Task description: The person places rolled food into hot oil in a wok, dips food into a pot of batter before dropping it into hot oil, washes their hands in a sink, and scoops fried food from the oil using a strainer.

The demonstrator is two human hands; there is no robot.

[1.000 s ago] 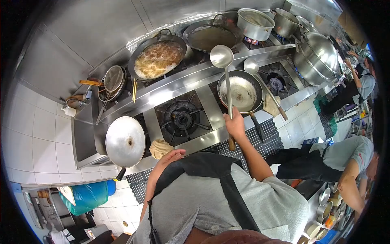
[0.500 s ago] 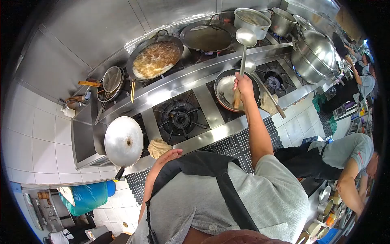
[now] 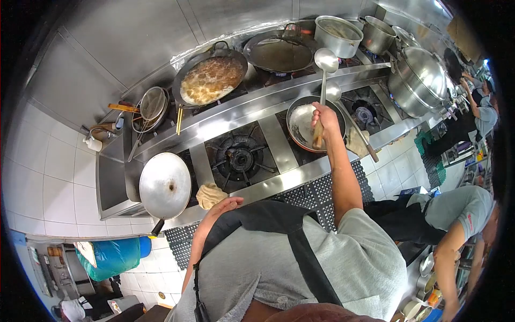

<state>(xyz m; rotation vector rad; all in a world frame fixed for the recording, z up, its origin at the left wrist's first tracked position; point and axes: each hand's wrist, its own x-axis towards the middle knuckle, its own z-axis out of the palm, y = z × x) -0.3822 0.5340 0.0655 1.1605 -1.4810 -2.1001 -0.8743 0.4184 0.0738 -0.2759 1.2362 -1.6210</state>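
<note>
My right hand (image 3: pixel 325 119) is closed round the wooden-ended handle of a metal ladle (image 3: pixel 326 60), over a frying pan (image 3: pixel 301 115) with a pale layer inside. The ladle's bowl is beyond the pan, near the rear ledge. A second ladle (image 3: pixel 355 122) lies slanted beside the pan, by a folded cloth (image 3: pixel 358 143). My left hand (image 3: pixel 230 203) rests at the stove's front edge, fingers extended and holding nothing, beside a crumpled beige cloth (image 3: pixel 210 196). An upturned pale pan (image 3: pixel 165 181) is left of that cloth.
A wok of bubbling oil (image 3: pixel 212 80), a darker wok (image 3: pixel 281 53), a deep pot (image 3: pixel 338 36) and a large lidded steamer (image 3: pixel 419 80) stand at the back. Strainers (image 3: pixel 153 103) and chopsticks (image 3: pixel 179 120) are left. A co-worker (image 3: pixel 456 212) bends at the right.
My right hand has moved forward and right with the ladle, from the stove's front edge to over the frying pan. My left hand has stayed nearly in place.
</note>
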